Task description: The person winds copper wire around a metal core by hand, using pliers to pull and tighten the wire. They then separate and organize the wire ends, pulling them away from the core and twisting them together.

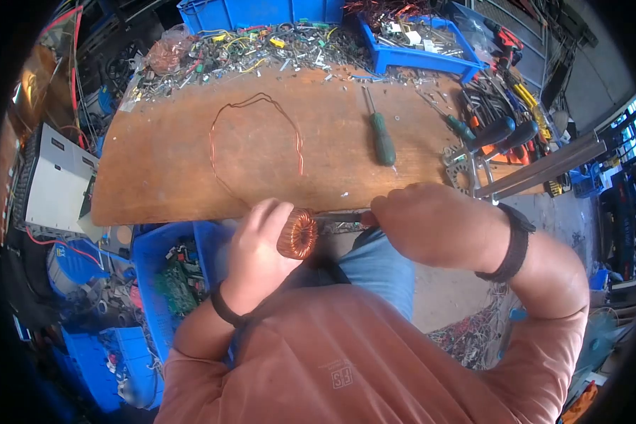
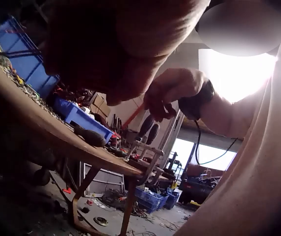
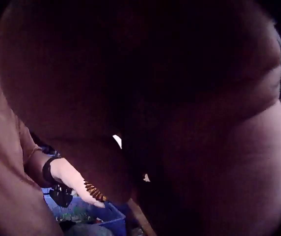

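Note:
At the table's front edge my left hand (image 1: 260,244) grips a ring-shaped coil (image 1: 301,234) wound closely with copper wire. The coil's open face turns right, and its turns also show beside the fingers in the right wrist view (image 3: 94,189). My right hand (image 1: 431,222) is curled round a dark slim tool (image 1: 348,218) that points left at the coil; its kind cannot be told, as the fist hides most of it. A long copper wire (image 1: 214,145) loops over the wooden table (image 1: 169,173) from beside the left hand.
A green-handled screwdriver (image 1: 382,138) lies on the table. Metal scrap (image 1: 261,53) covers the back, beside a blue tray (image 1: 420,60) of parts. At the right stands a metal fixture with dark handles (image 1: 495,132) and long bars. A blue crate (image 1: 145,283) sits below, left.

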